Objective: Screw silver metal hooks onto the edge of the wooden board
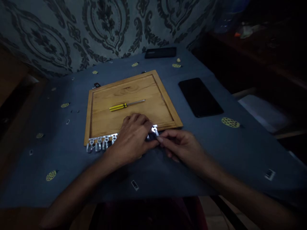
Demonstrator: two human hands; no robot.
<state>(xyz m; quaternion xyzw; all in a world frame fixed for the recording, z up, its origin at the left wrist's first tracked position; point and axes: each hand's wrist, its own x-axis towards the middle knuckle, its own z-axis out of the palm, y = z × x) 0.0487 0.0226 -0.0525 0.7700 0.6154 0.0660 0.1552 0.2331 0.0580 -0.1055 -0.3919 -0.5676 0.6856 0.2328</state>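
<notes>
A metal hook rail with several hooks lies along the near edge of a framed wooden board. My left hand is closed over the middle of the rail and covers part of it. Its thumb reaches under the rail toward the right end. My right hand pinches the lower part of the last hook on that end; the fingertips partly hide it. On the board, beyond my left hand, rests a screwdriver with a yellow and black handle, its tip pointing right.
A black tablet or large phone lies right of the board, and a dark phone lies at the back. Two tiny dark pieces sit left of the board on the blue patterned tablecloth. A patterned wall covering rises behind.
</notes>
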